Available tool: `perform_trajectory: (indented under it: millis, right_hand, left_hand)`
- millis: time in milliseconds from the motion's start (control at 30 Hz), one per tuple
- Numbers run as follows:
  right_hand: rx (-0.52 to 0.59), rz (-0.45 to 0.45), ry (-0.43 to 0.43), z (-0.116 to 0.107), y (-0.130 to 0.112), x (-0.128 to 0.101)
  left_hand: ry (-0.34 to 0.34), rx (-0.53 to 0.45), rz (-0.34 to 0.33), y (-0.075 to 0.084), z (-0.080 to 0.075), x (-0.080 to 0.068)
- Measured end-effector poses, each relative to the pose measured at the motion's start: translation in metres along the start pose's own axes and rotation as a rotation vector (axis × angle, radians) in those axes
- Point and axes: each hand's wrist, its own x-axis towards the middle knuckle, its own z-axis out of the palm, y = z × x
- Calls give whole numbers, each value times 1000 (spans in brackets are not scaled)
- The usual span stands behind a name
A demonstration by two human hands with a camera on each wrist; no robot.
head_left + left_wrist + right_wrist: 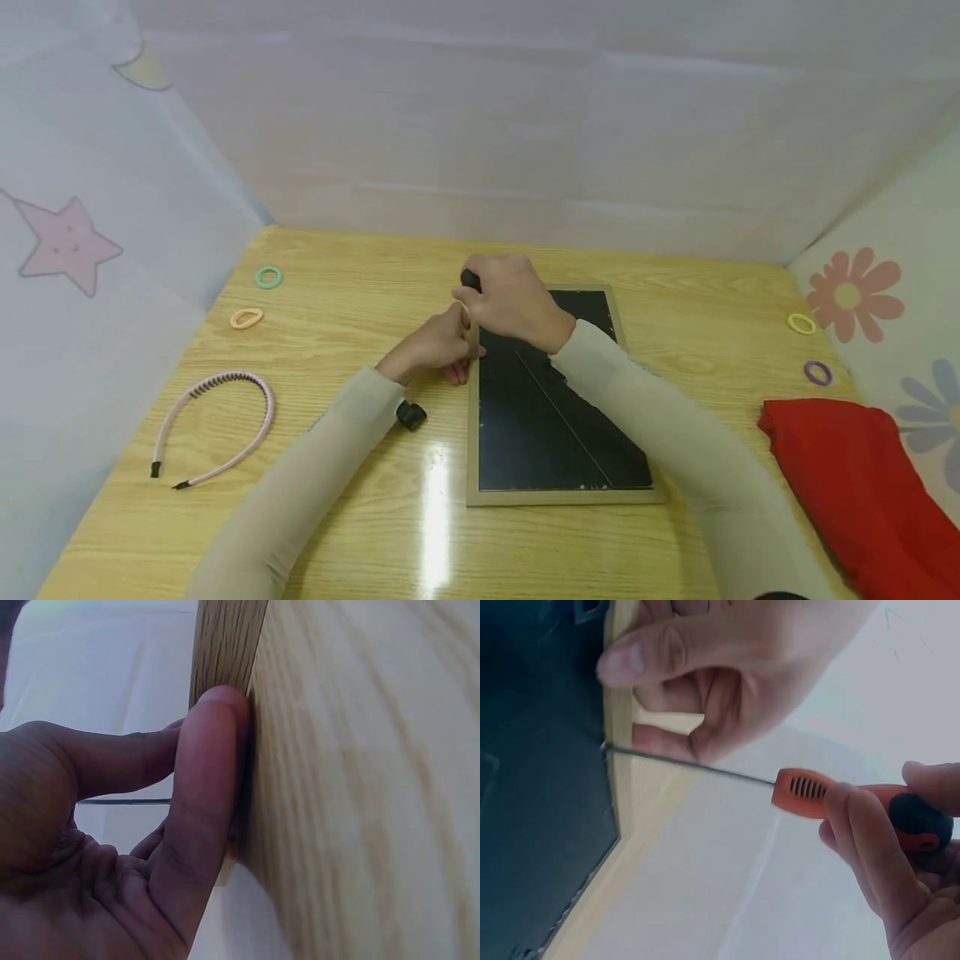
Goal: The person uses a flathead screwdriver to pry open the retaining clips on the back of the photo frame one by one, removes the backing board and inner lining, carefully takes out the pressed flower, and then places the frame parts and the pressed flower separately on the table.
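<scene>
Head view: frame (558, 400) flat on worktop (360, 300) — left hand (435, 346) pinching its left edge (thumb on top), right hand (510, 300) curled round screwdriver (840, 796), tip at frame's inner edge.

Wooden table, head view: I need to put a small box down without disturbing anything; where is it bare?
Bare wood lies along the near edge between the pink headband and the wooden picture frame, and between frame and red cloth. It is crowded where both hands work at the frame's left rail.

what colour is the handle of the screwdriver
Orange with a black grip; the screwdriver shows best in the right wrist view.
</scene>
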Motion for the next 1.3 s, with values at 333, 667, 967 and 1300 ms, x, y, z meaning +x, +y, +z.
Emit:
perform_trajectory:
  millis: [333,667,967,1300]
  right_hand:
    - [-63,-57,-47,11,-9,10]
    - [169,285,-97,-20,42,-7]
    - [759,504,37,-27,105,-57]
    - [1045,557,101,-28,110,-117]
  left_hand:
    - [-29,57,67,-3,0,4]
    - [34,30,-15,2,7,9]
    - [45,16,-21,0,9,12]
    - [49,16,-40,4,10,9]
